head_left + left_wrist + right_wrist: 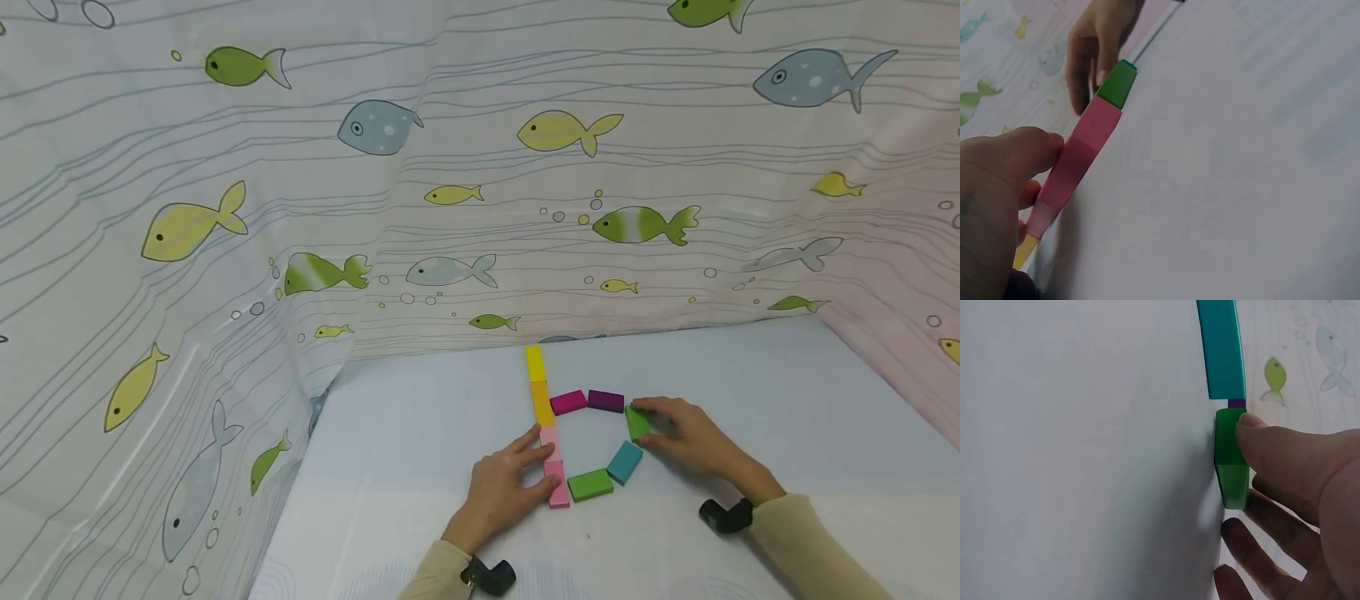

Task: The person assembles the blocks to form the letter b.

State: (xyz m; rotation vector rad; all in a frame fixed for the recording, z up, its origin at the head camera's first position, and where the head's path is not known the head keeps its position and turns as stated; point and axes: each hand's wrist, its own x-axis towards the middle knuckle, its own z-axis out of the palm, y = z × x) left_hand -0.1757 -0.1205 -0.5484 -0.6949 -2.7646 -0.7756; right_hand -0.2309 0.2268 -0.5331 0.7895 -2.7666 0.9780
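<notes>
The right hand lies on the table with its thumb and fingertips closed round a green block, pinching it by its sides; the right wrist view shows the thumb pressed against the block's long face. Just beyond the fingertips lies a purple block, its end touching or nearly touching the green one, and next to that a magenta block. Just below the held block lies a teal block, then a second green block toward the wrist side.

The left hand rests flat with its fingers loosely extended, fingertips touching 2 pink blocks that lie end to end; it grips nothing as far as the head view shows, though the left wrist view is too close to be certain of every finger. Beyond its fingertips the line runs on with an orange block and a yellow block.

Together the blocks form a straight column with a ring on its right side. A fish-patterned curtain stands behind and to both sides of the hands.
</notes>
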